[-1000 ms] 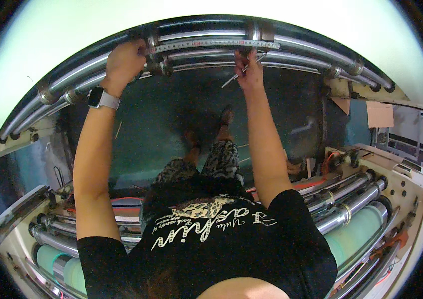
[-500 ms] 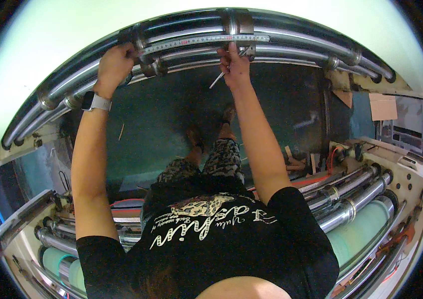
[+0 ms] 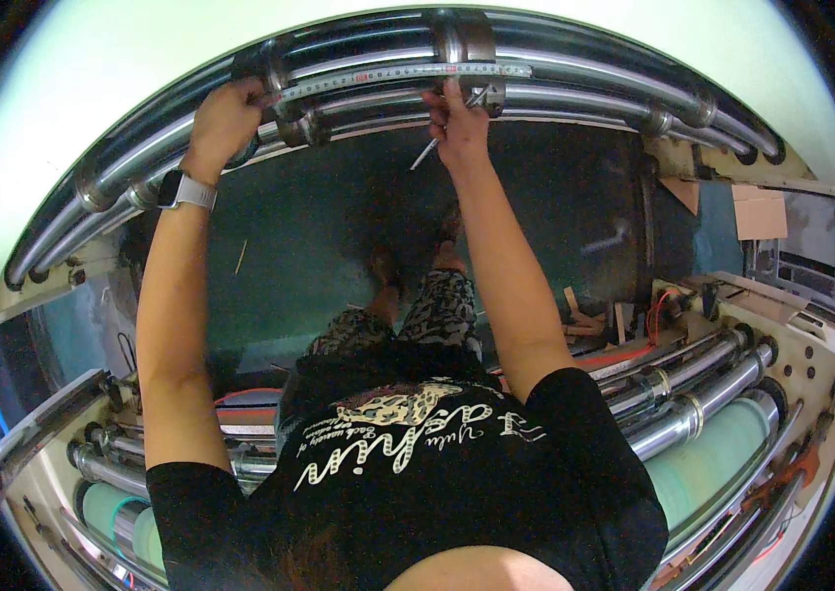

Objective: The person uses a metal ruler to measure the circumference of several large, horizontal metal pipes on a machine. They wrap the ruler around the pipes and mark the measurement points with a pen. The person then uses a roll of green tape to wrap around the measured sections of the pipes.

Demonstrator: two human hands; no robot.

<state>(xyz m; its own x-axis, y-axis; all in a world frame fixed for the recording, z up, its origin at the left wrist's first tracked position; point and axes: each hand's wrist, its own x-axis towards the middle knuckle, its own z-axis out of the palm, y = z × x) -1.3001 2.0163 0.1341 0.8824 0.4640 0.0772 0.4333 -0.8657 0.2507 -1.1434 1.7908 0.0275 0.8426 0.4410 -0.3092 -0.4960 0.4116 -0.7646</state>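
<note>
Seen from above, a person in a black T-shirt point(image 3: 408, 463) and patterned trousers point(image 3: 437, 305) stands between two machines, both arms stretched toward the far one. A pale measuring tape point(image 3: 403, 74) with black and red marks runs left to right in front of the far machine's shiny metal rollers point(image 3: 585, 72), crossing two ring-shaped collars point(image 3: 477, 35). Whether it touches the metal is hard to tell.

The left hand point(image 3: 228, 123), on an arm wearing a pale-strapped watch point(image 3: 181, 189), has its fingers pinched together on the tape's left end. Something dark beneath that palm is mostly hidden. The right hand point(image 3: 462, 130) is closed around a thin metal rod point(image 3: 422, 157), which slants out toward the near left; one raised fingertip meets the tape's lower edge, short of its right end.

Dark green floor point(image 3: 536, 197) lies between the machines. At the near right are pale green rollers point(image 3: 713, 448), a red hose point(image 3: 659, 315) and wood scraps point(image 3: 583, 320); farther off at right is a cardboard sheet point(image 3: 759, 212).
</note>
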